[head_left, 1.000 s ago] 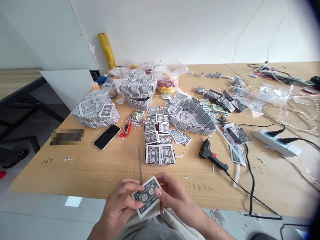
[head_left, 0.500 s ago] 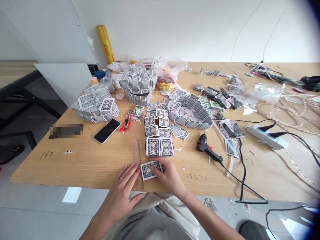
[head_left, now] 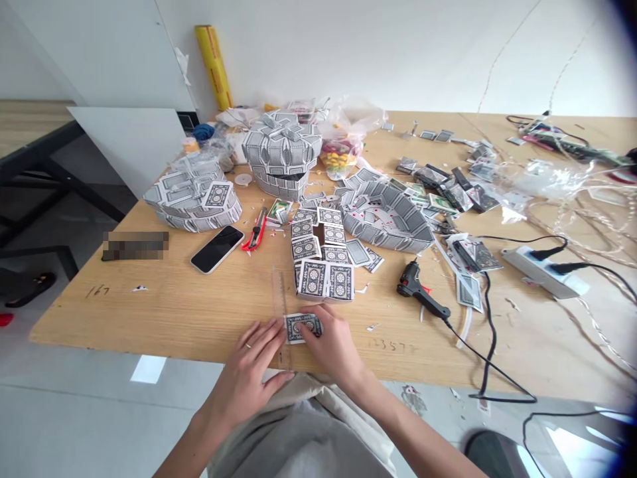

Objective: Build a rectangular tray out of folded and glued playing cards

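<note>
A playing card [head_left: 294, 330] lies face down near the table's front edge, its left end against a clear ruler [head_left: 279, 292]. My left hand [head_left: 253, 362] rests with fingers stretched out, their tips on the ruler. My right hand [head_left: 331, 338] grips the card's right part between thumb and fingers. Just beyond stands a box covered in dark patterned cards [head_left: 326, 279], with a brown gap in its top. Loose cards [head_left: 357, 252] lie at its right side.
A glue gun [head_left: 422, 292] with a black cable and a power strip [head_left: 545, 271] are at the right. A phone [head_left: 217, 249] and a red cutter [head_left: 255, 231] lie left. Behind are card-covered boxes [head_left: 281, 149], an open card tray [head_left: 391, 222] and plastic bags.
The view has shifted slightly. The card has moved closer against the ruler's edge, with my right hand still holding it. My left hand stays on the ruler.
</note>
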### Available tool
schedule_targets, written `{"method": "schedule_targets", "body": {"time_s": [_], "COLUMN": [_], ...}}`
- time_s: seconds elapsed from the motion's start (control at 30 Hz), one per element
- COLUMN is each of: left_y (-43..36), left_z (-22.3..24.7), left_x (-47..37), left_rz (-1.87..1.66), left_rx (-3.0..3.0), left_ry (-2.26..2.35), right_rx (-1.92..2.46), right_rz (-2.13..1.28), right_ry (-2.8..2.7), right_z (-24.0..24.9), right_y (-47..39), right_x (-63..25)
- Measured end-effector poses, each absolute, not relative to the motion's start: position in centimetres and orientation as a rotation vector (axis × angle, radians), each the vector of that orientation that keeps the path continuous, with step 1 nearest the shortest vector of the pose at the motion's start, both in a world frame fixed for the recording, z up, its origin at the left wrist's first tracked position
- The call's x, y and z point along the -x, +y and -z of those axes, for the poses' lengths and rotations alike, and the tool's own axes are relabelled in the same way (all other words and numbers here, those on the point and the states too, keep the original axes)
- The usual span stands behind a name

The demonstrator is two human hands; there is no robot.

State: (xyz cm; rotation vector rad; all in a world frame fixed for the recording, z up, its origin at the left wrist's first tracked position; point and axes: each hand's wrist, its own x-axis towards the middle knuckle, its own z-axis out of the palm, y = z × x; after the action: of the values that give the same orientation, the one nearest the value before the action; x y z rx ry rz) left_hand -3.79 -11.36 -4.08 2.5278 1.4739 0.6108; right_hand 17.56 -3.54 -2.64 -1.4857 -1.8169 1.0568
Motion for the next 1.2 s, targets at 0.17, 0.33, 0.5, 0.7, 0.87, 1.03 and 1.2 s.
{"method": "schedule_targets", "body": {"time_s": [0.17,0.33,0.5,0.7,0.87,1.03,1.2], "left_y": [-11.2,-11.0,-10.9,-10.9,-10.9,-10.9,-10.7], "left_z": [4.3,3.9,3.8,3.8,3.8,3.5,3.1], "left_x": [3.6,3.6,3.6,3.5,3.5,3.4,3.3], "left_rz": [-0.571,-0.545,-0.545,-0.553,-0.568,-0.560,-0.542], "left_rx": [-2.538,-2.518,-2.514,-2.501,-2.484,-2.491,-2.495], "left_ry": [1.446,1.429,1.420,1.410,1.411,1.419,1.432], "right_rx": [1.491,1.497,1.495,1.491,1.489,1.479,1.484], "right_rz": [-0.999,-0.986,-0.972,-0.990,-0.986,-0.997,-1.005], "right_ry": [-1.890,-1.920,-1.927,-1.912,-1.911,-1.902,-1.905], "right_z": [2.7,2.6,2.7,2.8,2.8,2.8,2.6], "right_y": [-3.7,-3.6,-3.6,-3.6,-3.6,-3.6,-3.5], "right_x": [-17.2,-17.2,-17.2,-17.2,-17.2,-17.2,-17.1]}}
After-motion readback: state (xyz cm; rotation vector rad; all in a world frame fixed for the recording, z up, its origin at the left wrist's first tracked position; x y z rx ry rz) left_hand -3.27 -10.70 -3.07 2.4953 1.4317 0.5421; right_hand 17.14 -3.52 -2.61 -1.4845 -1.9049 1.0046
